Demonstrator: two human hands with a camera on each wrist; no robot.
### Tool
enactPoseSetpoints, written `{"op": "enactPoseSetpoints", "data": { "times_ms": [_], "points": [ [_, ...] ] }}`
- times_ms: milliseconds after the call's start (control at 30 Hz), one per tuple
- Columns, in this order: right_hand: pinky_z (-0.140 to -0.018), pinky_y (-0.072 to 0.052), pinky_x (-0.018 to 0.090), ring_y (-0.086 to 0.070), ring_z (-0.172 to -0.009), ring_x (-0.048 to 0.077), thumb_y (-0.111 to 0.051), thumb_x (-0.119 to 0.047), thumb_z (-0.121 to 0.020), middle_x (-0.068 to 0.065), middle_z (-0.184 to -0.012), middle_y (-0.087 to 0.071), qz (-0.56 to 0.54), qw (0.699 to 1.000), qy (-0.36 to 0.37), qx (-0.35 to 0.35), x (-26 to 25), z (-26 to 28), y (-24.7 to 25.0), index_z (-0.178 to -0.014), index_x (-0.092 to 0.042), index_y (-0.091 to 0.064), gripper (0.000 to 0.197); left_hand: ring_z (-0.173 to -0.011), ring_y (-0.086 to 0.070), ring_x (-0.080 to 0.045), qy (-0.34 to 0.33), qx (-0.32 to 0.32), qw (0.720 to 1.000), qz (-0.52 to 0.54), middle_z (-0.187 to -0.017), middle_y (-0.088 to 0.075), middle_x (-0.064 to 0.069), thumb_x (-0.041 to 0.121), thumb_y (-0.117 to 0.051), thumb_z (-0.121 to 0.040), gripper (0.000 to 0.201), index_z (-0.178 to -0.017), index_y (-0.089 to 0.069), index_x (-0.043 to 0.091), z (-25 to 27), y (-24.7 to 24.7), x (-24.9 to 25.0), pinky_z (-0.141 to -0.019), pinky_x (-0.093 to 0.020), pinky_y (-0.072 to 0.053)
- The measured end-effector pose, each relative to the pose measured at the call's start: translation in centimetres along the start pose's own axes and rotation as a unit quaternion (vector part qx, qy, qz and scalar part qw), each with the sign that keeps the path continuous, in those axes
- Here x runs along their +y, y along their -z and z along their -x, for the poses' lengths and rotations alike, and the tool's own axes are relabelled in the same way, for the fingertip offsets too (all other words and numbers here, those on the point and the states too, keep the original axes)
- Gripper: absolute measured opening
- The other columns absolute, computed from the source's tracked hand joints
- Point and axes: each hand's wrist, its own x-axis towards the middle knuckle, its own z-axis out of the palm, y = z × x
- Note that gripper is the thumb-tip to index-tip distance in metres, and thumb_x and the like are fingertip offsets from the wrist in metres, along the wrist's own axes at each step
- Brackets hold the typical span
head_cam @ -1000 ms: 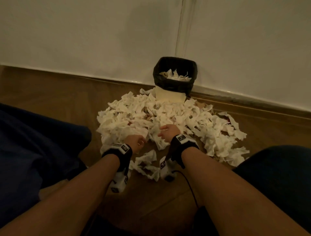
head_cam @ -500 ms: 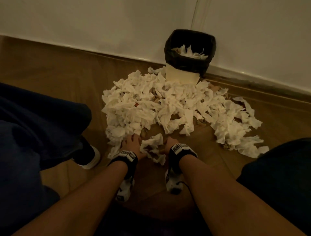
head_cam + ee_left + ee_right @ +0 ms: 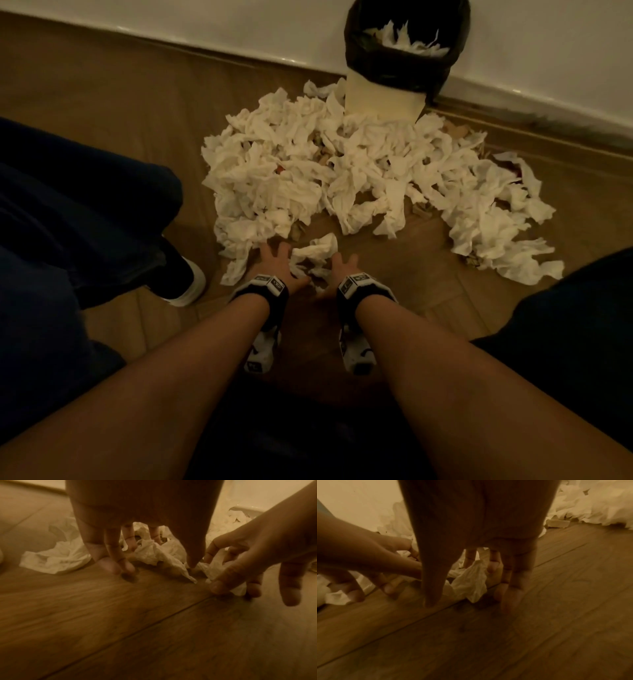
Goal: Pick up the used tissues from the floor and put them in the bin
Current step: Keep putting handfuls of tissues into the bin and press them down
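Observation:
A wide heap of crumpled white tissues (image 3: 308, 171) covers the wooden floor in front of the bin (image 3: 394, 73), which has a black liner and some tissues (image 3: 407, 41) inside. A small loose clump (image 3: 317, 255) lies apart from the heap, nearer to me. My left hand (image 3: 274, 263) is at its left side and my right hand (image 3: 342, 269) at its right. Both have spread, fairly straight fingers with their tips down at the floor. In the wrist views the clump (image 3: 154, 555) (image 3: 471, 584) sits between thumb and fingers of each hand (image 3: 154, 566) (image 3: 471, 600), and neither hand is clenched on it.
My dark-trousered legs flank the scene, with a black-and-white shoe (image 3: 181, 277) at the left. A white wall (image 3: 205, 20) and skirting run behind the bin. Small brown scraps (image 3: 419, 209) lie among the tissues. Bare wooden floor (image 3: 308, 342) lies between the clump and me.
Both hands have drawn back from the heap towards me, bringing a small clump of tissues with them. Their fingers are now spread. The view has tilted downward.

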Motion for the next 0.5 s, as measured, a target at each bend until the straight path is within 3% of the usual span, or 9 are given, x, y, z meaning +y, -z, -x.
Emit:
{"op": "enactPoseSetpoints", "data": {
  "times_ms": [133, 267, 333, 400, 500],
  "points": [
    [-0.095, -0.042, 0.051, -0.037, -0.125, 0.049, -0.072, -0.038, -0.078, 0.017, -0.147, -0.008, 0.017, 0.999, 0.034, 0.013, -0.1, 0.3, 0.0, -0.146, -0.029, -0.011, 0.092, -0.130, -0.032, -0.046, -0.009, -0.013, 1.000, 0.004, -0.151, 0.003, -0.012, 0.062, -0.059, -0.074, 0.081, -0.140, -0.019, 0.035, 0.2, 0.1, 0.1, -0.096, -0.050, -0.042],
    [-0.093, -0.044, 0.043, -0.043, -0.121, 0.044, -0.069, -0.027, -0.082, 0.015, -0.148, -0.008, 0.039, 0.996, 0.078, 0.018, -0.2, 0.3, -0.4, -0.136, -0.026, -0.035, 0.064, -0.118, -0.043, -0.044, -0.040, -0.002, 0.999, -0.007, -0.138, -0.024, -0.018, 0.055, -0.054, -0.081, 0.059, -0.131, -0.034, 0.030, 0.0, -0.1, 0.1, -0.090, -0.047, -0.045],
    [-0.093, -0.041, 0.031, -0.043, -0.126, 0.036, -0.064, -0.022, -0.087, 0.014, -0.149, -0.022, -0.008, 0.995, 0.090, 0.042, 0.0, 0.4, -0.8, -0.139, -0.018, -0.040, 0.058, -0.110, -0.048, -0.040, -0.049, 0.003, 0.998, -0.037, -0.128, -0.039, -0.019, 0.050, -0.046, -0.089, 0.044, -0.120, -0.047, 0.019, -0.2, -0.1, 0.2, -0.082, -0.040, -0.043],
    [-0.086, -0.040, 0.023, -0.047, -0.125, 0.029, -0.060, -0.018, -0.090, 0.014, -0.141, -0.042, -0.042, 0.993, 0.092, 0.061, 0.0, 0.5, -0.8, -0.136, -0.007, -0.046, 0.049, -0.102, -0.054, -0.034, -0.056, -0.002, 0.996, -0.063, -0.117, -0.052, -0.017, 0.043, -0.044, -0.094, 0.038, -0.108, -0.057, 0.010, -0.5, 0.1, 0.2, -0.074, -0.033, -0.039],
    [-0.089, -0.044, 0.030, -0.055, -0.115, 0.030, -0.048, -0.019, -0.097, 0.016, -0.126, -0.057, -0.029, 0.996, 0.061, 0.061, -0.4, 0.8, 0.4, -0.120, -0.002, -0.057, 0.030, -0.094, -0.060, -0.029, -0.053, -0.014, 0.996, -0.070, -0.106, -0.063, -0.014, 0.025, -0.050, -0.094, 0.024, -0.099, -0.066, 0.008, -1.0, 0.5, 0.0, -0.067, -0.030, -0.042]
  ]
}}
